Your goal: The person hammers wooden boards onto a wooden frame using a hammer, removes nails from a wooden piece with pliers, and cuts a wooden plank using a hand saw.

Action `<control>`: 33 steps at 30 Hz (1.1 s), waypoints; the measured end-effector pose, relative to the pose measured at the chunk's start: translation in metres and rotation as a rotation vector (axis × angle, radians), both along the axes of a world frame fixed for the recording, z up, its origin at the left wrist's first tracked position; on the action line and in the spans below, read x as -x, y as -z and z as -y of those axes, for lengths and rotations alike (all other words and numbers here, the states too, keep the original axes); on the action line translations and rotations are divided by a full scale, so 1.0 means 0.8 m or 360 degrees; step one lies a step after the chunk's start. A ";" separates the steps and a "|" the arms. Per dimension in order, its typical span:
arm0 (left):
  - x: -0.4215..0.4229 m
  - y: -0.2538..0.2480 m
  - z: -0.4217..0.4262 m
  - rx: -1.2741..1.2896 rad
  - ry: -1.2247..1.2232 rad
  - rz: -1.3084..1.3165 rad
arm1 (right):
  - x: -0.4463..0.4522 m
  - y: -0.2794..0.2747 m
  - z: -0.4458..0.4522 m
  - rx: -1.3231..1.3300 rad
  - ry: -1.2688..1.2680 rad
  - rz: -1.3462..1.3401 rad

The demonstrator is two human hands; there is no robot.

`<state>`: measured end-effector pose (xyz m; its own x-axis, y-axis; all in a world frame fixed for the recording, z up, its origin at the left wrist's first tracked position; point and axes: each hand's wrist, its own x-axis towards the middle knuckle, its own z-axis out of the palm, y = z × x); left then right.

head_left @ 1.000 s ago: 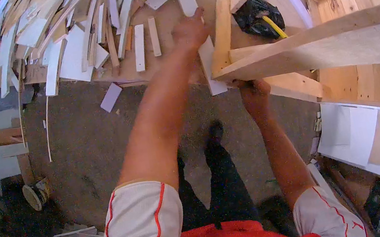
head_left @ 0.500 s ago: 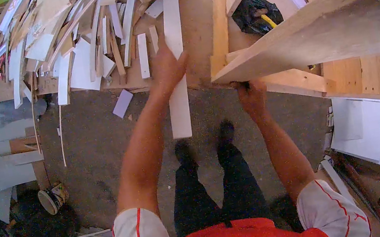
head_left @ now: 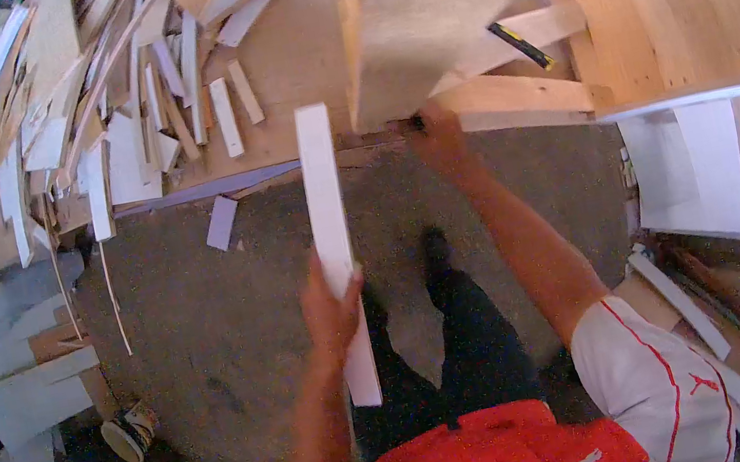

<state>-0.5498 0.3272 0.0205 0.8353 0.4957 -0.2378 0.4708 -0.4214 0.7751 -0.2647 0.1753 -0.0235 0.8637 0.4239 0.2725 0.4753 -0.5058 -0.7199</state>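
Observation:
My left hand (head_left: 332, 309) is wrapped round the lower half of a white wooden strip (head_left: 324, 194), which stands lengthwise in front of my legs, off the bench edge. My right hand (head_left: 439, 135) is closed at the bench's front edge, by the lower corner of a large pale board (head_left: 438, 1). Something small and dark shows at its fingertips, too small to name. Right of that hand runs a wooden frame rail (head_left: 519, 96), with a black and yellow tool (head_left: 521, 45) behind it.
A heap of offcut strips (head_left: 83, 93) covers the bench's left part, some jutting over its edge. A purple piece (head_left: 221, 223) and a bucket (head_left: 130, 434) lie lower left. White panels (head_left: 710, 166) stand at the right. Part of another person shows at the far left.
My left hand has drawn the white strip off the bench toward my body. The large board has swung up and left, over the black bag. My right hand stays closed near its corner.

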 end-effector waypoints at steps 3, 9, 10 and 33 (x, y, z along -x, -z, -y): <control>0.038 0.001 0.064 -0.0001 -0.0013 -0.0061 | -0.003 -0.006 0.003 -0.0019 -0.0115 -0.0089; 0.039 0.010 0.158 0.0142 0.0083 -0.0135 | -0.010 -0.030 0.003 0.0104 -0.0224 -0.0278; 0.032 0.010 0.170 0.0125 0.0059 -0.0107 | -0.008 -0.033 0.004 0.0085 -0.0241 -0.0303; -0.115 0.083 0.225 -0.0050 -0.0230 0.0113 | -0.007 -0.017 -0.008 0.0131 -0.0173 -0.0224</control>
